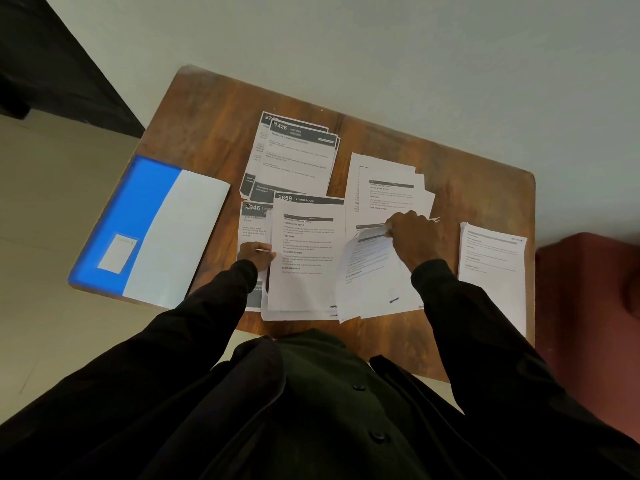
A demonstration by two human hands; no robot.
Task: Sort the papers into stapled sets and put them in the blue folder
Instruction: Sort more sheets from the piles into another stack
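- grips top edge of curled sheet (374,268) with right hand (412,237), fingers clamped round it.
- pinches left edge of centre stack (306,261) with left hand (256,252).
- risk: may crease or tear the bowed sheet if tugged; may mix sets, given overlapping near piles.
- finds blue folder (138,220) flat at left rim of table (207,109), hanging partly past it; may slide off if nudged by a sleeve.
- notes far pile (294,154) and right pile (491,268) lying apart; sees no stapler.
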